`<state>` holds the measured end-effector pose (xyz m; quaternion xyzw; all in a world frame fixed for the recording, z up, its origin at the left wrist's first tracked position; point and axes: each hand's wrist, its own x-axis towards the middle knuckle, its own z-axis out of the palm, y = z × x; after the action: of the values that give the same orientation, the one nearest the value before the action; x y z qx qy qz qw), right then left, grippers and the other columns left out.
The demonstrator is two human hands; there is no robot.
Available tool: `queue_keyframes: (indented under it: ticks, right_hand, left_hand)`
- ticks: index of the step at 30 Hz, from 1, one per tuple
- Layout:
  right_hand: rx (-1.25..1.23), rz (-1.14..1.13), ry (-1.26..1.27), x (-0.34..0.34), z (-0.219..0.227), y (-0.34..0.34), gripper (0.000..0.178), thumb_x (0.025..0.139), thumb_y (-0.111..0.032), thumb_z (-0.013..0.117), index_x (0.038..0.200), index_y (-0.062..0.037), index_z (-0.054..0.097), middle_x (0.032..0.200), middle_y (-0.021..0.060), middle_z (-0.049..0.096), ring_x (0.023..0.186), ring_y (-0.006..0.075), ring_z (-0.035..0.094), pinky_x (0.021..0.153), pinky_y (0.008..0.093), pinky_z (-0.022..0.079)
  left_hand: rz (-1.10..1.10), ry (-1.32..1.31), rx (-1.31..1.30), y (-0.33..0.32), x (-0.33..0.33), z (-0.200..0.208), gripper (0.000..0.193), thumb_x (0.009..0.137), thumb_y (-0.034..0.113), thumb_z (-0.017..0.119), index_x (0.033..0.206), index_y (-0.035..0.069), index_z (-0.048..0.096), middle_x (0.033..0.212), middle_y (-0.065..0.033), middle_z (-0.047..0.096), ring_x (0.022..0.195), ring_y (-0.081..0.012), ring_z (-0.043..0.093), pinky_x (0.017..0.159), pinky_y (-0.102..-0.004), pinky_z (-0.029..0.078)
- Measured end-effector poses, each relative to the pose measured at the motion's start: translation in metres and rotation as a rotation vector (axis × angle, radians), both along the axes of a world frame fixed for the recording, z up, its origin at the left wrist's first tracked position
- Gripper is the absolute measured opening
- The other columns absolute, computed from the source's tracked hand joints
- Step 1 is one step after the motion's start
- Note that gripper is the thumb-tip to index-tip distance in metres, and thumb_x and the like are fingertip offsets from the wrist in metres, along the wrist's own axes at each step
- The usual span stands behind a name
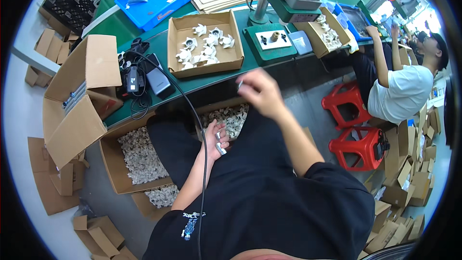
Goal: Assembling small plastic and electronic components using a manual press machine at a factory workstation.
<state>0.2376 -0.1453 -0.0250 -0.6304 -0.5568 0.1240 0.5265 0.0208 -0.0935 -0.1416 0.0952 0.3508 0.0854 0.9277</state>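
Two hands occupy open room before the bench (158, 43) edge: left hand (214, 140) open, palm up, mid-frame; right hand (263, 93) blurred, grip unclear, below white impellers (210, 50) in an upper-center cardboard tray (207, 70).

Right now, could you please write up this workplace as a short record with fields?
Left hand: palm up above the lap, fingers loosely curled; two small pale pieces at them, held or worn unclear
Right hand: raised, blurred; small pale piece at fingertips
Bench: green, bearing an open cardboard box of white finned parts
Floor, left: large carton of pale parts
Right: seated co-worker, red stools
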Motion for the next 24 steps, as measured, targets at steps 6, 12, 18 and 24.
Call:
queue_keyframes:
  ticks: [6, 12, 18, 24]
  right_hand:
    - [0.092, -0.472, -0.248, 0.098, 0.063, 0.013, 0.024, 0.082, -0.013, 0.072, 0.101, 0.0011, 0.070, 0.089, 0.0093, 0.063, 0.077, 0.0158, 0.060, 0.070, 0.0299, 0.049]
    - [-0.149, -0.393, -0.302, 0.121, 0.059, 0.025, 0.027, 0.083, -0.020, 0.072, 0.102, -0.0005, 0.071, 0.088, 0.0091, 0.063, 0.077, 0.0183, 0.061, 0.072, 0.0315, 0.049]
    - [-0.242, -0.292, -0.269, 0.142, 0.064, 0.024, 0.028, 0.083, -0.026, 0.074, 0.100, -0.0040, 0.073, 0.088, 0.0108, 0.065, 0.082, 0.0234, 0.065, 0.075, 0.0342, 0.050]
    - [-0.424, -0.231, -0.361, 0.187, 0.080, 0.029, 0.030, 0.086, -0.031, 0.067, 0.101, -0.0063, 0.072, 0.096, 0.0134, 0.069, 0.085, 0.0279, 0.065, 0.079, 0.0374, 0.051]
  left_hand:
    - [-0.161, 0.040, 0.002, -0.031, -0.007, 0.000, 0.038, 0.098, 0.047, 0.045, 0.094, 0.010, 0.051, 0.058, 0.0011, 0.040, 0.045, -0.0109, 0.040, 0.039, -0.0246, 0.032]
    - [-0.192, 0.044, 0.094, -0.031, -0.006, -0.005, 0.037, 0.099, 0.046, 0.045, 0.092, 0.010, 0.052, 0.058, 0.0008, 0.040, 0.046, -0.0111, 0.040, 0.038, -0.0245, 0.032]
    - [-0.225, 0.076, 0.066, -0.031, 0.003, -0.012, 0.037, 0.100, 0.046, 0.044, 0.092, 0.011, 0.054, 0.058, 0.0008, 0.039, 0.046, -0.0113, 0.040, 0.039, -0.0242, 0.031]
    - [-0.267, 0.080, 0.085, -0.026, 0.007, -0.017, 0.037, 0.100, 0.045, 0.044, 0.093, 0.011, 0.054, 0.058, 0.0008, 0.039, 0.047, -0.0112, 0.040, 0.039, -0.0244, 0.032]
